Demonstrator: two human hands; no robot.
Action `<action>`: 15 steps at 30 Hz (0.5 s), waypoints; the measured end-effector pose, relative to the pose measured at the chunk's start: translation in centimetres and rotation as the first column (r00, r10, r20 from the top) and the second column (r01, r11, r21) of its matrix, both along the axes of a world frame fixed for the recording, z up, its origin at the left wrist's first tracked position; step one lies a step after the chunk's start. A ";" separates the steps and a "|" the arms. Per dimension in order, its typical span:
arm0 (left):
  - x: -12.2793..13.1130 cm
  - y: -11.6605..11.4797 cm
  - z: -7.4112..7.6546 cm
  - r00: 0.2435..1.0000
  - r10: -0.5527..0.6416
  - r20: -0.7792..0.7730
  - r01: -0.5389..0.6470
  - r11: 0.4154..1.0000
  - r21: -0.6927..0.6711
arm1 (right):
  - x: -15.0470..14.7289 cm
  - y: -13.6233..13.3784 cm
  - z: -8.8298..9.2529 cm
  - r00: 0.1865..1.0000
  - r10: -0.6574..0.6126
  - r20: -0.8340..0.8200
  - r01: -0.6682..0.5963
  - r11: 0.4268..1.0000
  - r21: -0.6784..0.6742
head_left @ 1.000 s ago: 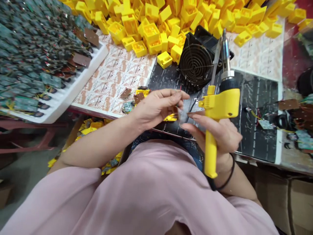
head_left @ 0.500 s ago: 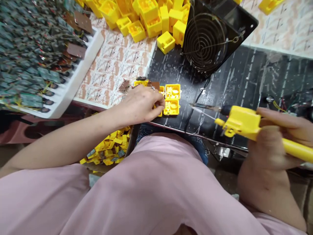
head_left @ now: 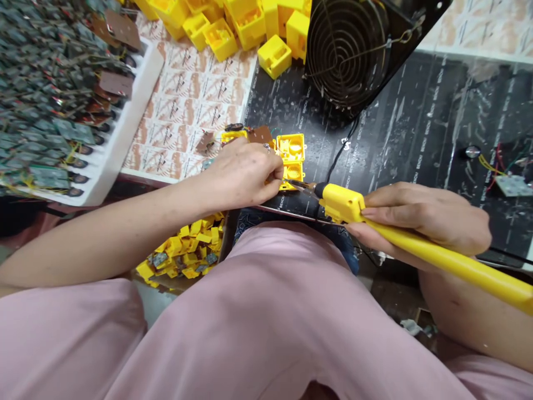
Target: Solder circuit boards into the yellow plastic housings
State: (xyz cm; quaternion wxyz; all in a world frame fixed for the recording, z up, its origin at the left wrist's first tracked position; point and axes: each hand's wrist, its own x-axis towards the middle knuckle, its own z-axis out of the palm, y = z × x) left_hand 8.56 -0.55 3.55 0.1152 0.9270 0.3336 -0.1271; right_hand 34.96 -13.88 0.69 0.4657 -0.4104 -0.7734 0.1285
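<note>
The thumb and forefinger of the left hand are pinched together at the left edge of the near case, though whatever may sit between them is hidden. The fingers of the right hand are closed round the yellow iron, its tip angled left to the case's near-left corner, just beside the left fingertips; whether it touches anything cannot be told. That closeness looks like the main risk: if the iron is hot, a small slip of the right wrist could burn the left fingers, and a tip resting against the wall could melt the plastic. The case might also slide if the iron pushed on it, since no firm grip on it shows. It lies open side up, just right of the left fingertips and well left of the right ones, with the far case directly beyond it. A brown board lies just past the left knuckles. Farther out, on the black mat, stands a fan, a heap of yellow cases beside it and a white tray of boards off to the left.
</note>
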 end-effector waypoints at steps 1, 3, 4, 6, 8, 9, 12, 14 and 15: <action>0.1 0.0 0.1 1.000 0.001 -0.008 -0.001 1.000 -0.003 | 0.0 0.2 0.1 0.999 0.050 0.011 -0.051 0.998 0.043; 0.3 0.0 0.2 1.000 0.003 -0.009 -0.003 1.000 -0.006 | 0.0 0.8 0.7 0.994 0.101 0.044 -0.104 0.991 0.083; 0.4 0.0 0.2 1.000 0.004 -0.003 -0.004 1.000 -0.006 | 0.0 1.0 1.0 0.990 0.119 0.068 -0.125 0.989 0.084; 0.4 0.0 0.3 1.000 0.005 0.011 -0.005 1.000 0.001 | 0.1 1.3 1.7 0.982 0.150 0.113 -0.159 0.985 0.072; 0.3 0.1 0.2 1.000 -0.003 0.017 0.003 1.000 0.010 | 0.2 1.5 2.3 0.977 0.165 0.133 -0.174 0.983 0.058; 0.3 0.1 0.2 1.000 -0.012 0.020 0.011 1.000 0.018 | 0.3 1.6 2.5 0.976 0.167 0.140 -0.175 0.983 0.051; 0.1 0.0 0.0 0.998 -0.037 0.042 0.035 0.999 0.041 | 0.3 1.8 3.0 0.973 0.172 0.155 -0.178 0.984 0.026; 0.0 0.0 -0.2 0.997 -0.029 0.067 0.026 0.998 0.050 | 0.3 1.9 3.1 0.968 0.184 0.171 -0.190 0.981 0.021; 0.0 0.0 -0.3 0.997 -0.020 0.081 0.016 0.999 0.051 | 0.3 1.9 3.1 0.965 0.193 0.175 -0.201 0.979 0.027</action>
